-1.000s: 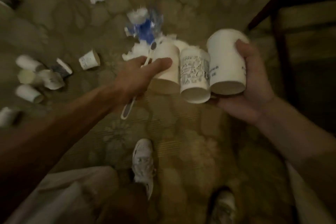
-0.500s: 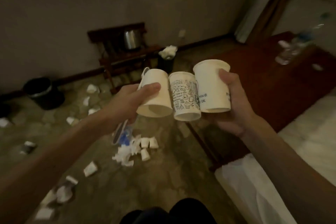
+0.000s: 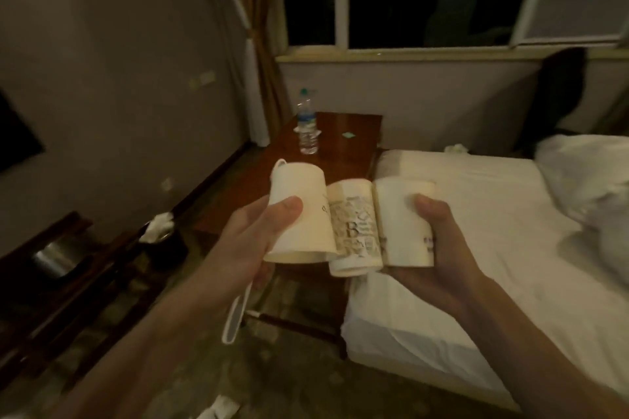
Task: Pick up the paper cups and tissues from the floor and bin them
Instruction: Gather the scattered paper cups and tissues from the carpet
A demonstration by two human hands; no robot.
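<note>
Left hand (image 3: 252, 241): grips a plain paper cup (image 3: 299, 214), mouth down (a white loop (image 3: 236, 315) dangles below).
Right hand (image 3: 439, 248): grips a white cup (image 3: 405, 224); printed cup (image 3: 354, 231) wedged between.

I can't read the smeared print on the middle white paper cup (image 3: 354, 228). Left of it, a plain cream paper cup (image 3: 299, 214) hides all fingers (image 3: 287, 209) of my left hand (image 3: 245, 241) but the thumb; right of it, a lettered white paper cup (image 3: 405, 221) does likewise for my right hand (image 3: 439, 262).
</note>
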